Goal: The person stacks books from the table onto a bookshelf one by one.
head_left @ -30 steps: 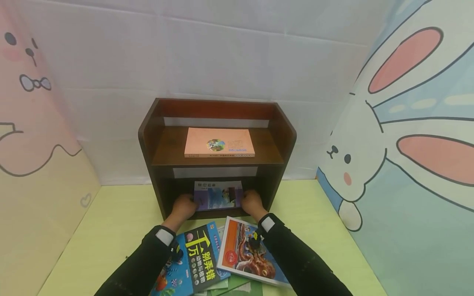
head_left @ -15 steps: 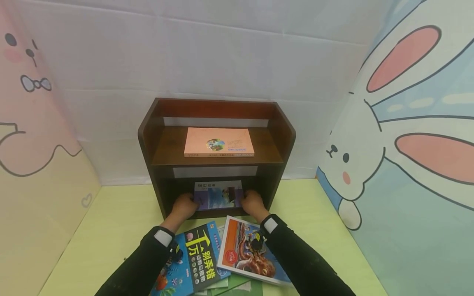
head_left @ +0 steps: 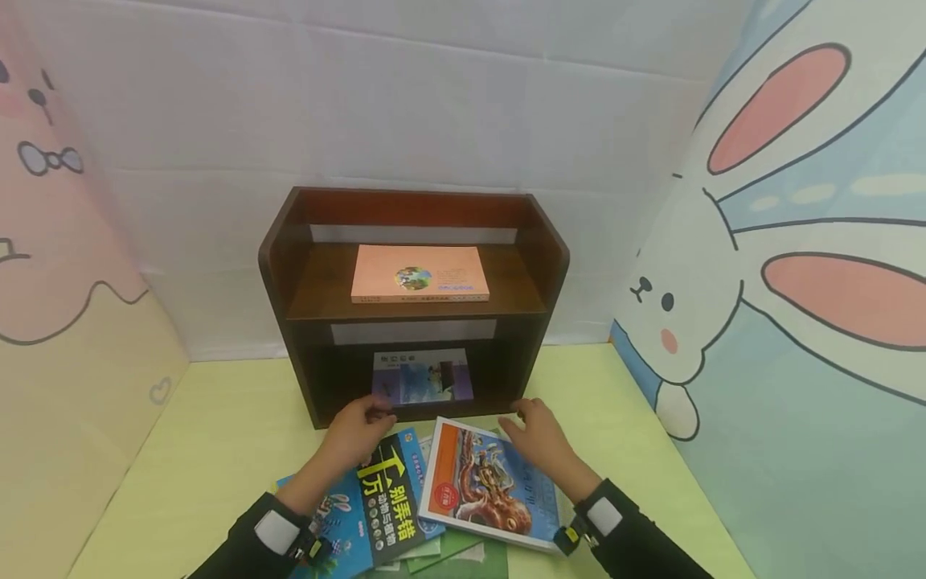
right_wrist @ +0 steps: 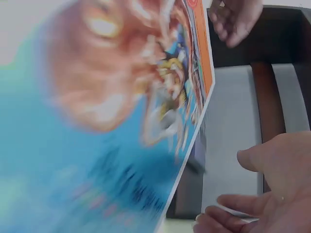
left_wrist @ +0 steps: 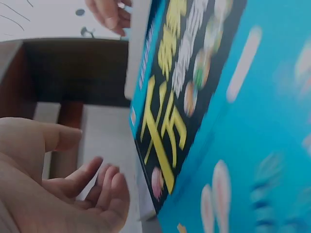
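A purple-and-white book lies flat on the lower shelf of a dark brown bookshelf. My left hand hovers in front of the shelf's left part, fingers loosely bent with nothing in them. Below it lies a blue book with a black band. Also holding nothing, my right hand is over the right edge of a white-bordered book with an octopus cover. Both wrist views show thumb and fingers apart, at the left hand and the right hand.
On the upper shelf rests a pink-orange book. Green books stick out from under the two front books on the yellow table surface. A white cloth hangs behind, and printed rabbit panels flank the table.
Both hands have let go of the purple-and-white book and drawn back from the lower shelf toward the front books. The book stays on the shelf. The head view has shifted slightly.
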`<state>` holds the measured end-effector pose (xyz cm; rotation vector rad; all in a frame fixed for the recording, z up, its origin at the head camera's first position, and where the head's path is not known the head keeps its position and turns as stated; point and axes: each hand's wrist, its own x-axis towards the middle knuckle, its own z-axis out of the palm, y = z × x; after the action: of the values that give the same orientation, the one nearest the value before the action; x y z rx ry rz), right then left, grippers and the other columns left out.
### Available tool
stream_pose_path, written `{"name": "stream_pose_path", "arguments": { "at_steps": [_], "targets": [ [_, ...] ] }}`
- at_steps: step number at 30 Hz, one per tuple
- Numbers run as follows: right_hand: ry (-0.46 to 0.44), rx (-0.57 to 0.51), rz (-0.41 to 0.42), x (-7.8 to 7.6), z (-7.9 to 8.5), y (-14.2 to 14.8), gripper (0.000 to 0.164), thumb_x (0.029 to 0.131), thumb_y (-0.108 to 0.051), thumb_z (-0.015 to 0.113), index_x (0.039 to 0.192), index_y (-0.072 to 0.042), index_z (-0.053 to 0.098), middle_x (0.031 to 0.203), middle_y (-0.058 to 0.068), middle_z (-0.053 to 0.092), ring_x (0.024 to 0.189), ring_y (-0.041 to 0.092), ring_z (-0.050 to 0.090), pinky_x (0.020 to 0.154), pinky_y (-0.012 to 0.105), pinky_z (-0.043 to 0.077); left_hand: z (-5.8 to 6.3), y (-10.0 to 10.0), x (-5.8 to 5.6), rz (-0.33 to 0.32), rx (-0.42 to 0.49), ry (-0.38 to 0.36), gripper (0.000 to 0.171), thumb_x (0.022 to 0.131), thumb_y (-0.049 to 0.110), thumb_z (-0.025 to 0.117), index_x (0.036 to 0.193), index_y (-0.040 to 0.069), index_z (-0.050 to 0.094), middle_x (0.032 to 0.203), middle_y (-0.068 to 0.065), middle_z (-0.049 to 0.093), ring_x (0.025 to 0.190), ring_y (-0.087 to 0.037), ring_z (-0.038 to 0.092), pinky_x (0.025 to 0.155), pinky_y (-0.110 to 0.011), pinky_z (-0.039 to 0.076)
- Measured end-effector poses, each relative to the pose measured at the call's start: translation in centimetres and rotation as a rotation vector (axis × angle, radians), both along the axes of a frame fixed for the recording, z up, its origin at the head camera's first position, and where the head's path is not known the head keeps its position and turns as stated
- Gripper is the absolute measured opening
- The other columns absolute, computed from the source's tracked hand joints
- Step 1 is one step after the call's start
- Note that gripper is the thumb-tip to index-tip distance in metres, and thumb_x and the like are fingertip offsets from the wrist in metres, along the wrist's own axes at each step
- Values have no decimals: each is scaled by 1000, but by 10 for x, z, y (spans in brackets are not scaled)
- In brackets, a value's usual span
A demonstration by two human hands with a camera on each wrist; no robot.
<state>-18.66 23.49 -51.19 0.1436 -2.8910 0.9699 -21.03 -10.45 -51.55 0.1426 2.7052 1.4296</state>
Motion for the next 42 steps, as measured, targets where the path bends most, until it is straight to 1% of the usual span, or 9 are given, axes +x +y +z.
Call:
{"name": "stream_pose_path", "arguments": {
  "at_steps": [5, 11, 15, 19, 24, 27, 33, 38, 42],
  "targets": [
    [-167, -60, -158, 44, -4, 41, 55, 109, -31, 69, 136, 16, 62, 122, 32, 69, 112, 47, 70, 92, 59, 61, 3, 3, 31, -33, 75, -138, 23, 105, 20, 76, 120, 3, 77, 105, -4, 76, 93, -21, 72, 82, -43, 63],
    [-460, -285, -284, 85, -9, 77, 67, 111, -39, 65, 134, 24, 58, 116, 28, 74, 106, 43, 74, 87, 53, 65, 3, 6, 52, -82, 214, -336, 26, 107, 19, 73, 121, -2, 75, 105, -8, 76, 92, -24, 74, 80, -44, 65],
    [-590, -395, -316, 97, -9, 84, 72, 111, -40, 64, 134, 28, 55, 109, 21, 77, 102, 37, 76, 89, 51, 66, 3, 7, 58, -103, 242, -371, 29, 107, 19, 72, 121, -5, 73, 108, -12, 75, 95, -26, 74, 81, -44, 66],
    [-657, -490, -302, 101, -9, 83, 68, 112, -41, 62, 130, 25, 61, 107, 19, 79, 98, 33, 78, 88, 47, 66, 2, 11, 59, -138, 276, -395, 33, 106, 17, 71, 124, -10, 71, 111, -15, 75, 99, -30, 77, 85, -46, 67],
    [-689, -604, -259, 103, -13, 75, 62, 113, -36, 60, 125, 25, 64, 105, 19, 80, 96, 32, 80, 85, 43, 67, -1, 22, 55, -212, 302, -424, 42, 105, 17, 74, 130, -16, 67, 112, -17, 76, 98, -33, 79, 83, -44, 68],
    [-677, -571, -273, 102, -19, 67, 58, 111, -33, 65, 124, 23, 66, 101, 15, 80, 90, 26, 79, 82, 39, 67, -5, 30, 54, -237, 322, -425, 46, 104, 16, 77, 132, -18, 65, 112, -18, 76, 96, -32, 79, 81, -42, 68],
    [-587, -432, -332, 104, -26, 57, 35, 106, -19, 73, 116, 15, 74, 96, 6, 76, 84, 19, 71, 76, 35, 60, -11, 42, 57, -194, 309, -392, 35, 101, 9, 79, 125, -15, 69, 101, -14, 76, 84, -25, 78, 74, -40, 68],
    [-546, -459, -346, 104, -30, 57, 26, 103, -12, 75, 113, 12, 74, 95, 7, 75, 82, 19, 72, 73, 35, 63, -14, 44, 57, -157, 323, -383, 37, 99, 6, 81, 127, -15, 67, 99, -14, 76, 83, -25, 78, 73, -40, 68],
    [-531, -478, -342, 103, -31, 58, 29, 104, -12, 75, 117, 13, 72, 99, 8, 76, 85, 21, 73, 76, 37, 63, -14, 43, 57, -167, 336, -388, 41, 99, 7, 81, 130, -16, 66, 100, -14, 74, 81, -22, 76, 74, -39, 68]
  ]
}}
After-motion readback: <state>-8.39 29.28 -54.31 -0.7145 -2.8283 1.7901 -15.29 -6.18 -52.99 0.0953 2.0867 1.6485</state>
